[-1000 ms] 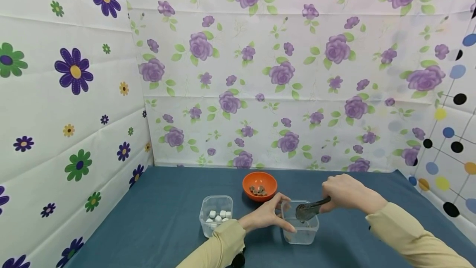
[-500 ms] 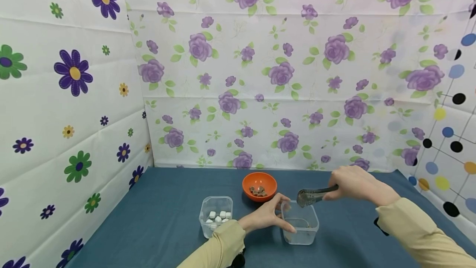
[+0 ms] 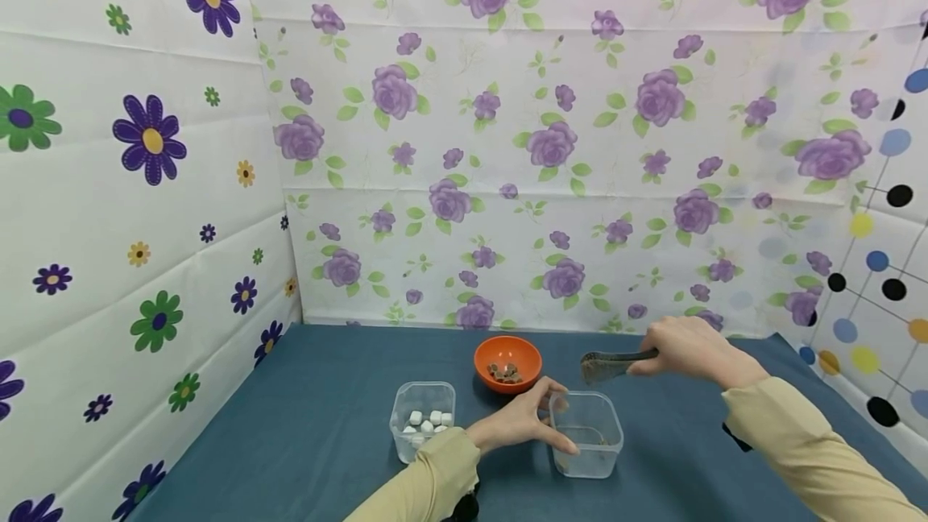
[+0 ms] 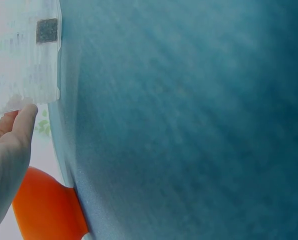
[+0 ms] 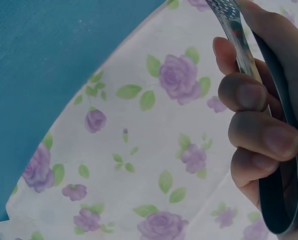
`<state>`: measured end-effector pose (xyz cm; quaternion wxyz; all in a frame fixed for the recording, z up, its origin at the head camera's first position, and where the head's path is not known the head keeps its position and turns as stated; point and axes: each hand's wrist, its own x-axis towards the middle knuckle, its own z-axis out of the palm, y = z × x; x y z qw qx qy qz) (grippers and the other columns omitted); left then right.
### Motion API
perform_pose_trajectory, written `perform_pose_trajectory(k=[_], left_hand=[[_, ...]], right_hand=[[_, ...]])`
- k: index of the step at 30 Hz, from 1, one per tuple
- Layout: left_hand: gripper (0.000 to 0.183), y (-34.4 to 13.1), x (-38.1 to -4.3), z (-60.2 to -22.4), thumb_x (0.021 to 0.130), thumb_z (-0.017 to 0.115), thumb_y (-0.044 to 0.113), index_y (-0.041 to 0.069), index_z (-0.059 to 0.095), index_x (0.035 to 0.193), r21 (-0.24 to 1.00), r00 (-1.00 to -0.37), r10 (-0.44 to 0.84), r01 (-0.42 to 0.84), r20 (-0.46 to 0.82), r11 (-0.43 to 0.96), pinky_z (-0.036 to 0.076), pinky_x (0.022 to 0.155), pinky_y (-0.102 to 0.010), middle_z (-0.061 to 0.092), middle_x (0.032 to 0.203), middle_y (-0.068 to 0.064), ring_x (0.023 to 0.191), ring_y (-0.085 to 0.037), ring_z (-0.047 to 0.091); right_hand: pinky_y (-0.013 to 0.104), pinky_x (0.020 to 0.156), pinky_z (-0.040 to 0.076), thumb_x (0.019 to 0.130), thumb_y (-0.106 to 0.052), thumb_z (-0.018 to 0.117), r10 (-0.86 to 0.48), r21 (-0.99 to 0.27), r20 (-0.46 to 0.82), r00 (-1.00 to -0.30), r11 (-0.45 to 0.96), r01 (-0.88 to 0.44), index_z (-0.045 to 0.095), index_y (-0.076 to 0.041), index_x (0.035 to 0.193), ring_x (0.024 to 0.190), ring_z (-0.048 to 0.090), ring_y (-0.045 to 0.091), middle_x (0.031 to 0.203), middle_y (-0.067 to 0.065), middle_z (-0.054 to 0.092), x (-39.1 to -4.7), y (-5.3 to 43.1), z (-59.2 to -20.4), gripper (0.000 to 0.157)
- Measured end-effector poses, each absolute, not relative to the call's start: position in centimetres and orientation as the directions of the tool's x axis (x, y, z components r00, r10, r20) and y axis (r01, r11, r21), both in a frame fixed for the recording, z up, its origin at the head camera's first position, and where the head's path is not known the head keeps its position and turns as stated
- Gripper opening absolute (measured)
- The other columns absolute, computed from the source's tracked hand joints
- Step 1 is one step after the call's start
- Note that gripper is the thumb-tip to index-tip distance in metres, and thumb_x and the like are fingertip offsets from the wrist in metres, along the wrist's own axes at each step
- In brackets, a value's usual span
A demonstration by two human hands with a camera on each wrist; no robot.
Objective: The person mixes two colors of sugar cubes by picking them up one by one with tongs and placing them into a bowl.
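Observation:
My right hand grips metal tongs, which hang above the far rim of a clear plastic container. In the right wrist view the fingers curl round the tongs' handle, and the perforated head is partly cut off. I see nothing held in the tongs. My left hand holds the container's left side between thumb and fingers. Through its wall, the left wrist view shows one brown cube.
Behind my left hand stands an orange bowl with several brown cubes. A second clear container with several white cubes is at the left, partly behind my left sleeve. Blue cloth covers the table; patterned sheets hang around it.
The tongs have risen out of the container to above its far rim, and my right hand has moved up and slightly right. My left hand stays on the container.

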<state>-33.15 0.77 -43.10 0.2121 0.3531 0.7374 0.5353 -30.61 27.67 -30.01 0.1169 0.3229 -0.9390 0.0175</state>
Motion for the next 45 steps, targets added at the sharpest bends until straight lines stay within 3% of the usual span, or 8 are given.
perform_pose_trajectory(k=[8, 18, 29, 37, 45], left_hand=[[0.053, 0.7, -33.1, -43.0, 0.079, 0.072, 0.023, 0.025, 0.042, 0.122, 0.936, -0.677, 0.734, 0.29, 0.053, 0.199, 0.044, 0.077, -0.029, 0.045, 0.117, 0.005, 0.108, -0.023, 0.043], [0.051, 0.8, -33.0, -43.0, 0.08, 0.07, 0.019, 0.025, 0.042, 0.122, 0.943, -0.674, 0.738, 0.271, 0.044, 0.191, 0.044, 0.077, -0.03, 0.046, 0.117, 0.004, 0.109, -0.023, 0.043], [0.052, 0.9, -33.0, -43.0, 0.081, 0.069, 0.018, 0.021, 0.041, 0.124, 0.946, -0.667, 0.743, 0.27, 0.05, 0.178, 0.043, 0.077, -0.029, 0.044, 0.121, 0.001, 0.108, -0.022, 0.043], [0.057, 0.9, -33.0, -42.9, 0.081, 0.069, 0.02, 0.012, 0.038, 0.128, 0.946, -0.662, 0.748, 0.267, 0.041, 0.184, 0.043, 0.078, -0.029, 0.047, 0.119, -0.001, 0.107, -0.022, 0.043], [0.058, 0.8, -33.0, -42.9, 0.081, 0.07, 0.021, 0.013, 0.038, 0.129, 0.945, -0.661, 0.75, 0.264, 0.033, 0.191, 0.043, 0.076, -0.03, 0.049, 0.119, -0.002, 0.105, -0.022, 0.044]], right_hand=[[0.021, 0.039, 0.015, 0.075, -0.039, 0.071, -0.606, 0.049, 0.263, -0.751, 0.786, -0.616, 0.034, -0.024, 0.048, 0.038, 0.014, 0.001, 0.046, -0.014, 0.016, -32.0, 26.7, -30.8, 0.049], [0.02, 0.038, 0.017, 0.075, -0.039, 0.072, -0.604, 0.057, 0.311, -0.734, 0.783, -0.62, 0.039, -0.023, 0.047, 0.036, 0.017, 0.001, 0.045, -0.014, 0.019, -32.9, 25.8, -31.6, 0.046], [0.021, 0.038, 0.016, 0.075, -0.04, 0.071, -0.594, 0.046, 0.325, -0.736, 0.787, -0.615, 0.032, -0.022, 0.047, 0.037, 0.015, 0.002, 0.044, -0.013, 0.016, -34.6, 24.2, -32.3, 0.051], [0.02, 0.038, 0.017, 0.075, -0.038, 0.072, -0.618, 0.042, 0.336, -0.711, 0.764, -0.644, 0.037, -0.022, 0.046, 0.036, 0.016, 0.002, 0.044, -0.014, 0.015, -35.6, 22.5, -32.4, 0.049], [0.02, 0.039, 0.016, 0.074, -0.036, 0.073, -0.62, 0.035, 0.334, -0.71, 0.761, -0.648, 0.039, -0.02, 0.045, 0.036, 0.017, 0.002, 0.044, -0.013, 0.017, -35.8, 21.9, -32.7, 0.047]])
